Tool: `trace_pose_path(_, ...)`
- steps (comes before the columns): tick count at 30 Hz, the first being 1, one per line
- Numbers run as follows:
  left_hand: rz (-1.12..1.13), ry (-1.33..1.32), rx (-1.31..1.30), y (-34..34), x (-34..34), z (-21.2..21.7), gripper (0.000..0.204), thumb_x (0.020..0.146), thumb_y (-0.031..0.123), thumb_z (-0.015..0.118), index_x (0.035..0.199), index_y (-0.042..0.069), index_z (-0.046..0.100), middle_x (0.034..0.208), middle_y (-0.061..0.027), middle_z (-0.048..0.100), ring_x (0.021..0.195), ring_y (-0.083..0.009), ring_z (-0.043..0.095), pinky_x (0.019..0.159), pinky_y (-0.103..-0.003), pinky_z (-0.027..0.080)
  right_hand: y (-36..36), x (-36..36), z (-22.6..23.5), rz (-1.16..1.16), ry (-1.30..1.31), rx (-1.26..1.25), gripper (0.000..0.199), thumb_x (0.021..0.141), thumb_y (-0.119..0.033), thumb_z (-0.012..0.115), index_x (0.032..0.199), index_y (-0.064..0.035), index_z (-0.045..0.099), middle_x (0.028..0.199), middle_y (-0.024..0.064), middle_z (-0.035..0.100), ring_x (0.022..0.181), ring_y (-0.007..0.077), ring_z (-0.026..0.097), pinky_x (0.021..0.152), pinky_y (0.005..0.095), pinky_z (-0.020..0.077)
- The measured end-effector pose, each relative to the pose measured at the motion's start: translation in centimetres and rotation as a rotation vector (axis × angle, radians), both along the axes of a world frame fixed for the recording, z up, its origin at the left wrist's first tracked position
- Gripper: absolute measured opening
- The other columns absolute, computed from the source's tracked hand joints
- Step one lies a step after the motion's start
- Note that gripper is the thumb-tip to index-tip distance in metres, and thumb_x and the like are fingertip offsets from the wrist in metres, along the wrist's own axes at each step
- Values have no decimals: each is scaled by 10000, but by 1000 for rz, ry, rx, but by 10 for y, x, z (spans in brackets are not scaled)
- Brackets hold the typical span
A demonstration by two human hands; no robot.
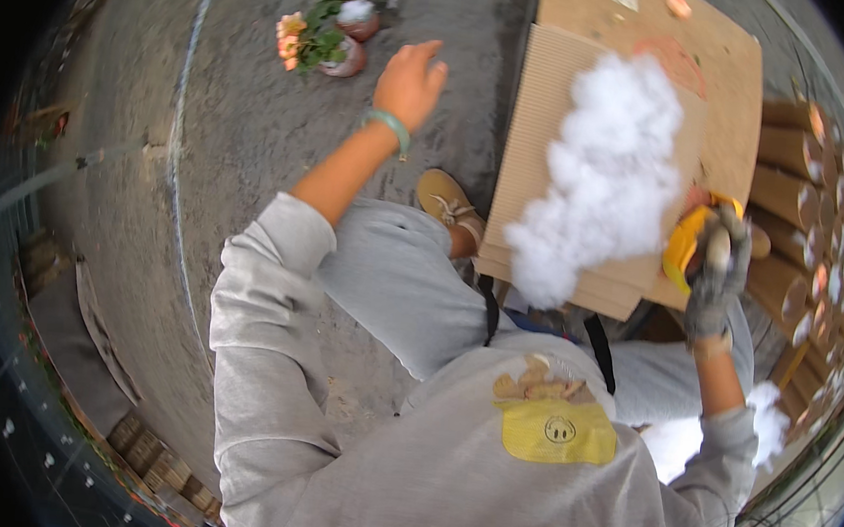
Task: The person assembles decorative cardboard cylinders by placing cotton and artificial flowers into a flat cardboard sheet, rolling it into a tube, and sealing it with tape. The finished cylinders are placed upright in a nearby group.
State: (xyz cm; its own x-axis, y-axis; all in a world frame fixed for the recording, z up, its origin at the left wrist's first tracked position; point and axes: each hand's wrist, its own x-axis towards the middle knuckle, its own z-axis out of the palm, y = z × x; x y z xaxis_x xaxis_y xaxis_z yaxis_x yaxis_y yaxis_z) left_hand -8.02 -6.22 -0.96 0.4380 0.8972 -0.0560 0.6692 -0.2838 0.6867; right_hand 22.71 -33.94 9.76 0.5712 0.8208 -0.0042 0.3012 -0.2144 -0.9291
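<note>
My bare left hand (412, 87), with a green bangle at the wrist, is stretched out over the grey floor with its fingers apart and nothing in it. Just beyond it stand two small potted plants (348, 54) with peach-orange flowers and white fluff on top of the pots. My right hand (718, 274) wears a dark glove and closes on a yellow object (686, 244) at the right edge of the cardboard; its kind is unclear, partly covered by the fingers. Left of that hand, a long heap of white fluffy stuffing (605, 174) lies on the corrugated cardboard (542, 93).
Brown cardboard sleeves (788, 150), several with peach flowers and white fluff at their ends, are stacked on the right. More white stuffing (672, 446) lies beside my right forearm. A white line (181, 132) crosses the floor; brown bundles (149, 455) sit lower left.
</note>
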Motion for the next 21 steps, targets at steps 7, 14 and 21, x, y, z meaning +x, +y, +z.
trace_pose_path(7, 237, 443, -581, 55, -98, -160, 958, 753, 526, 619, 1376, -68, 196, 1399, -288, 269, 1296, -392, 303, 1053, -409, 295, 3, -93, 5, 255, 115, -358, 394, 898, -366, 538, 1023, 3, 594, 896, 76, 639, 828, 148, 572, 769, 284, 452)
trace_pose_path(14, 1086, -389, -152, 121, -127, -268, 1123, 560, 387, 850, 1348, -66, 190, 1362, -244, 318, 1226, -351, 379, 1026, -384, 337, 71, -108, -20, 132, 496, -445, 638, 797, -465, 660, 1188, -6, 451, 618, 8, 485, 536, 88, 449, 498, 214, 370)
trace_pose_path(21, 1017, -500, -207, 140, -154, -260, 786, 568, 252, 859, 1198, -22, 477, 1176, -115, 549, 1040, -226, 533, 917, -317, 416, 100, -116, -38, 286, 429, -511, 583, 870, -498, 528, 1244, -64, 420, 594, 58, 501, 531, 132, 463, 527, 258, 381)
